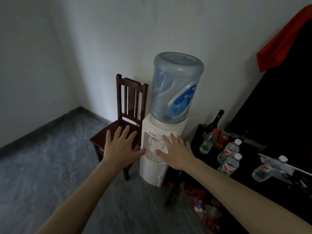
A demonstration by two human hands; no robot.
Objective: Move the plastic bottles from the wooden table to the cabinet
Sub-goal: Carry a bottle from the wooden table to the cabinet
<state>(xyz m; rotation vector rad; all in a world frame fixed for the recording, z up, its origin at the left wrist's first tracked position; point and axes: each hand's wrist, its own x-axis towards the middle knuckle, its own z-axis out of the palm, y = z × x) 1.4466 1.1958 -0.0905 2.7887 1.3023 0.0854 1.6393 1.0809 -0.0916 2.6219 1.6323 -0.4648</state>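
Left hand [120, 146]: palm down, fingers straight and spread, holding nothing; held in the air in front of the dark brown wooden slat-back chair [125, 115].

Right hand [175, 152]: palm down, fingers straight and fanned, holding nothing; held in front of the tap panel of the white plastic water dispenser [156, 154]. Whether it touches the panel cannot be told.

Clear plastic bottle with red cap [208, 141]: upright on the dark surface [253, 188] at the right of the view, near its far end, to the right of the right hand and apart from it.

Two clear plastic bottles with white caps and red-and-white labels [230, 150]: upright, one just in front of the other, nearer the camera than the red-capped one; both lie right of the right forearm, untouched.

Fourth clear plastic bottle with white cap [270, 169]: tilted toward the left, further right again, blurred, well apart from both hands.

Dark glass bottle with black neck [214, 122]: upright behind the red-capped bottle, by the wall.

Large pale blue translucent water jug [175, 88]: inverted on top of the dispenser, blue label on its side.

Red cloth [285, 41]: draped over a tall black object at the upper right.

Grey mottled floor [50, 166]: beneath chair and dispenser; red and coloured items lie blurred under the dark surface.
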